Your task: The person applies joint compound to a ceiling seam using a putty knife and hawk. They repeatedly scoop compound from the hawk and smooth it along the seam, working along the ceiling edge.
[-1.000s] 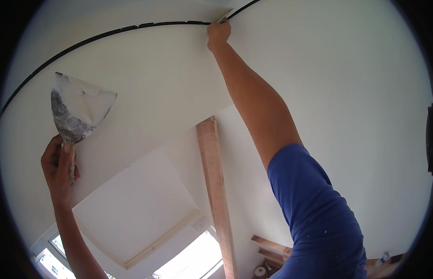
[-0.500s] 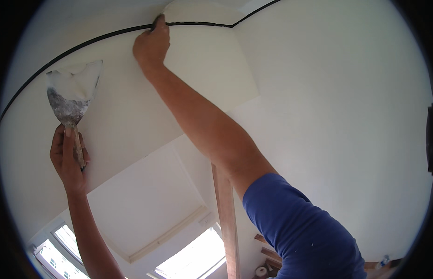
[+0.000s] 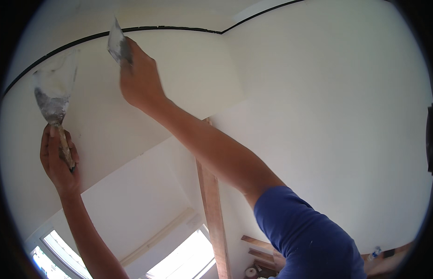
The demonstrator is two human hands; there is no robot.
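Observation:
My left hand (image 3: pixel 60 160) grips the handle of a wide putty knife (image 3: pixel 52 106), blade up. White paste lies across the upper part of that blade, and its lower part is bare, smeared grey metal. Higher up and to the right, my right hand (image 3: pixel 141 79) is closed round a smaller putty knife (image 3: pixel 116 45); its handle is hidden in the fingers. The small blade is tilted, and its tip overlaps a black strip (image 3: pixel 81 43) that runs along the top of the pale wall (image 3: pixel 188 65). Whether the blade touches the wall I cannot tell.
The black strip bends at a corner, where a broad white wall (image 3: pixel 328 116) fills the right side. Below stand a wooden post (image 3: pixel 209 186) and bright windows (image 3: pixel 184 255). Wooden steps (image 3: pixel 260 249) and a clear plastic bottle (image 3: pixel 375 253) show low on the right.
My right hand has come down and left from the strip, and its knife blade is now plainly visible. The left hand with the wide knife sits slightly farther left in view.

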